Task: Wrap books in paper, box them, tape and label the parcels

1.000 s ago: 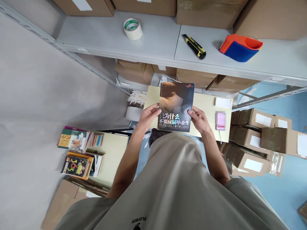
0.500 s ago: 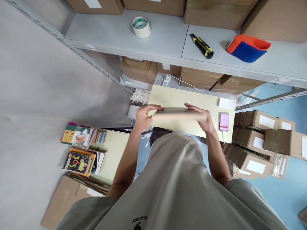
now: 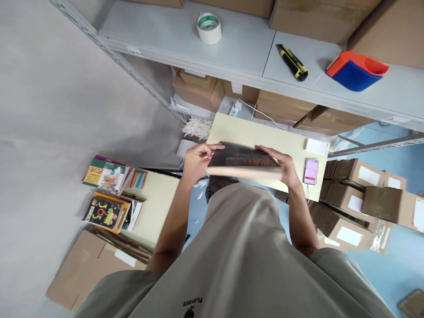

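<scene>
Between both hands I hold a dark-covered book (image 3: 247, 157), its pale page edge turned toward me. My left hand (image 3: 198, 163) grips one short end, with the index finger stretched along the cover. On the opposite end is my right hand (image 3: 284, 165), fingers laid along the far edge. The book is tilted above the cream tabletop (image 3: 258, 128), and its cover is blurred, so the print cannot be read. To the right of my right hand lie a phone (image 3: 310, 171) with a cable and a small white box (image 3: 317, 145).
A grey shelf (image 3: 238, 48) ahead carries a tape roll (image 3: 209, 28), a yellow-black box cutter (image 3: 293, 62) and an orange-blue tool (image 3: 357, 70). Book stacks (image 3: 106, 214) stand on a side table at left. Labelled cartons (image 3: 351, 198) pile up at right.
The book has tipped so that its dark cover now shows, where before mostly its pale edge faced me. Both hands still hold its ends. The view has shifted slightly.
</scene>
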Demonstrator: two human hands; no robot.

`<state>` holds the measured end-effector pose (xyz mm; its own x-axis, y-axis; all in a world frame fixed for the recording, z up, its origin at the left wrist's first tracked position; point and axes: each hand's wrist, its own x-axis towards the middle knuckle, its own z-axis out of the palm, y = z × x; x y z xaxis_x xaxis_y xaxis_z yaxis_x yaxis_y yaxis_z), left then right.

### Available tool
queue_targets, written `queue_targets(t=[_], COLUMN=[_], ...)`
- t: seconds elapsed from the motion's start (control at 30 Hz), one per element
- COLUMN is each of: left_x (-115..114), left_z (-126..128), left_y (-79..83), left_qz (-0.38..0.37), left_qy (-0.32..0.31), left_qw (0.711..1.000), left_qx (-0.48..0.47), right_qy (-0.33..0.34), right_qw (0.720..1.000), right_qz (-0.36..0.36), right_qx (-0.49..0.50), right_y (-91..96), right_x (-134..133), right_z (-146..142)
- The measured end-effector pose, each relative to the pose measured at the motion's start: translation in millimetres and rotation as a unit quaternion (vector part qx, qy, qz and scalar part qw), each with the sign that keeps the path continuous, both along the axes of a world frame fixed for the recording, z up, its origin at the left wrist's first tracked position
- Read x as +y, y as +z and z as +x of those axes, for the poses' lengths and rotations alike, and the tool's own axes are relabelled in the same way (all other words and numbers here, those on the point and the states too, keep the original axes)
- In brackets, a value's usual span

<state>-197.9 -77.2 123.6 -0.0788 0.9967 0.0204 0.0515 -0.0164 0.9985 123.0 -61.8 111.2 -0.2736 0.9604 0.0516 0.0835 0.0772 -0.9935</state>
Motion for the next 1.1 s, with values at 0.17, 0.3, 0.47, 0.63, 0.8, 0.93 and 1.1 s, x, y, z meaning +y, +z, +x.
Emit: queue_targets(t=[0.17, 0.3, 0.47, 0.63, 0.8, 0.93, 1.1], left_x=[-6.8, -6.7, 2.6, 12.9, 15.8, 11.1, -7.3], left_z=[-9.5, -12.8, 3.9, 19.1, 21.9, 22.2, 12.2], left_y=[2.8, 6.6, -11.0, -24.6, -22.4, -28.7, -46.4], left_qz=[-0.089, -0.113, -0.140, -0.127, -0.112, -0.122, -0.138], left_qy=[-0.041, -0.102, -0.033, 0.057, 0.058, 0.085, 0.086], left_qw=[0.995, 0.988, 0.989, 0.990, 0.992, 0.989, 0.987], left_qx=[0.019, -0.011, -0.046, -0.033, -0.011, -0.018, -0.011], right_qy=[-0.061, -0.059, -0.077, -0.083, -0.077, -0.084, -0.060], right_qw=[0.997, 0.998, 0.992, 0.988, 0.987, 0.985, 0.992], right_qz=[-0.019, -0.032, -0.101, -0.125, -0.138, -0.144, -0.112], right_qx=[-0.030, -0.014, 0.026, 0.021, 0.030, 0.053, -0.010], right_y=[4.6, 7.2, -2.7, -18.2, -27.8, -32.4, -55.6], right_x=[-2.5, -0.5, 6.5, 10.9, 9.7, 5.5, 5.2], right_z=[1.8, 0.2, -15.6, -28.5, -26.4, -22.8, -23.0])
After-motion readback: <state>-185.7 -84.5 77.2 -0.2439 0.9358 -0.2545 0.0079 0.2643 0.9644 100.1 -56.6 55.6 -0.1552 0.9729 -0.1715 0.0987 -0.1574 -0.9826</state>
